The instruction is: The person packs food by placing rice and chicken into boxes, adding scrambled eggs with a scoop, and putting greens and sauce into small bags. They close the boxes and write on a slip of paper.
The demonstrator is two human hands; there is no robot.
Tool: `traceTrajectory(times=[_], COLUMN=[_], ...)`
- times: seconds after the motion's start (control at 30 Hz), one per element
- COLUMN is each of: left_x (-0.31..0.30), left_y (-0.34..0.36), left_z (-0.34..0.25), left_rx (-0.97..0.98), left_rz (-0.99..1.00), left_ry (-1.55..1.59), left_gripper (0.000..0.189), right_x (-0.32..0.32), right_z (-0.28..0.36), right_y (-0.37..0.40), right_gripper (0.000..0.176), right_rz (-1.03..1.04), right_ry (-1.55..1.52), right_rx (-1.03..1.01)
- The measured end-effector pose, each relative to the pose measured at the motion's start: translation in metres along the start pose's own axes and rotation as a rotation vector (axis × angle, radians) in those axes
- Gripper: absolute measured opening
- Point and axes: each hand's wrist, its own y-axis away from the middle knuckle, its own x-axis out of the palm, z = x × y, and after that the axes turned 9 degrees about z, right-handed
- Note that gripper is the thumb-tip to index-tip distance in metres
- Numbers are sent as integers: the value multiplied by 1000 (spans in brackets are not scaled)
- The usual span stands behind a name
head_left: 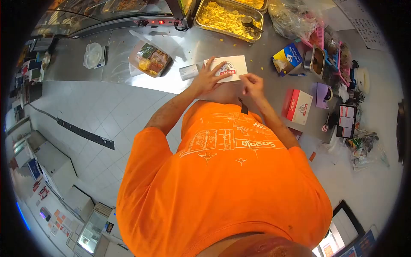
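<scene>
A white cardboard box (238,65) with a chicken logo and a red label lies on the steel counter in front of me. My left hand (208,78) rests flat across its left part, fingers spread. At the box's near right corner, my right hand (252,85) has its fingers curled in, the fingertips touching the edge. Left of the box is a small grey-and-white packet (189,72), close to my left wrist. Farther left stands a clear plastic container (166,65) with rice, greens and other food, its lid raised.
A foil tray (198,22) of yellow food with a black scoop sits at the back. To the right are a blue-and-yellow box (287,59), a metal pan (315,60), a red-and-white box (297,106), a tape dispenser (323,94), scissors (329,123) and a tablet (346,121). A glass display warmer (158,22) stands back left.
</scene>
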Motion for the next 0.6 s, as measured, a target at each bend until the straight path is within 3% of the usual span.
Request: traceTrajectory(times=[0.07, 0.17, 0.3, 0.4, 0.47, 0.53, 0.6], left_x=[9, 1, 3, -3, -12, -27, -14], left_y=[-4, -5, -4, -7, -5, 7, 26], left_z=[-4, -12, -13, -11, -15, -29, -37], left_rx=[-46, -98, -83, -81, -93, -207, -420], left_rz=[-36, 5, -3, -3, 39, -60, -278], left_ry=[13, 3, 0, -9, -17, 71, 245], left_gripper=[63, 64, 67, 68, 66, 65, 69], right_x=[23, 33, 22, -24, -31, -39, -49], right_z=[-13, -44, -58, -95, -88, -85, -72], right_y=[0, -13, -14, -38, -37, -35, -17], right_gripper=[25, 29, 30, 28, 25, 23, 23], right_rz=[-57, -265, -175, -146, -162, -229, -325], right_ry=[-129, -36, 256, 1087, 1221, 1358, 1127], right_rx=[193, 285, 30, -574, -485, -344, -137])
